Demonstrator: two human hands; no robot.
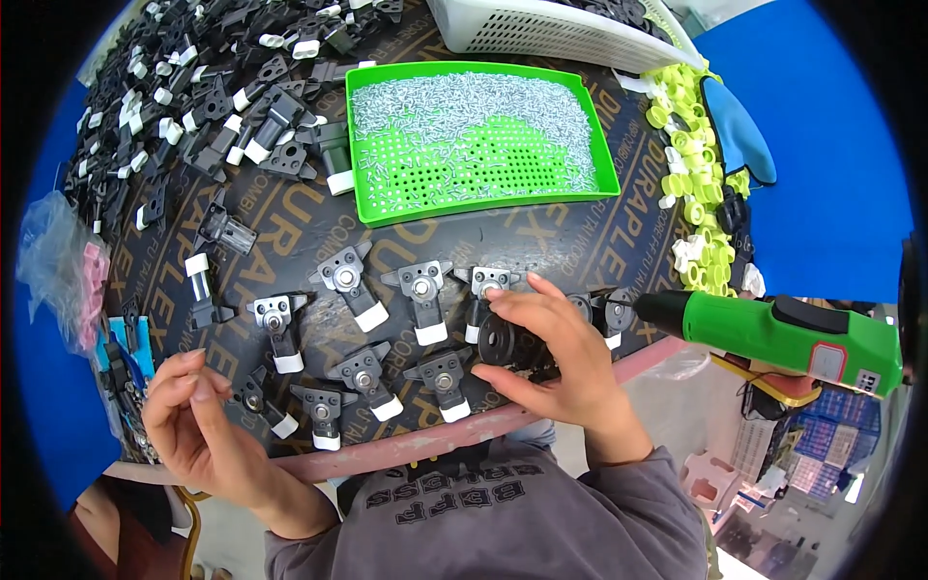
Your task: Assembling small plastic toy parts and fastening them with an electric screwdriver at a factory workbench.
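Hidden spots: the black wheel [496, 341] and the right hand [570, 362] are blocking part of the gray bracket [490, 278] behind them; farther right, more brackets are peeking out around the fingers.
Cut off: the green power screwdriver [788, 338] is running into the dark right rim, its black nose pointing toward a bracket.
Hard to make out: the left hand [208, 435] is curling at the table's near edge, fingertips close together; I cannot tell whether they are pinching anything small.
Right-hand grip: thumb and fingers are gripping the wheel from opposite sides.
Wheel's looks: it is showing a round, ringed face with a small center hole.
Wheel's place: it is sitting right of mid-row, below the green tray [372, 208] of silvery screws [464, 97].
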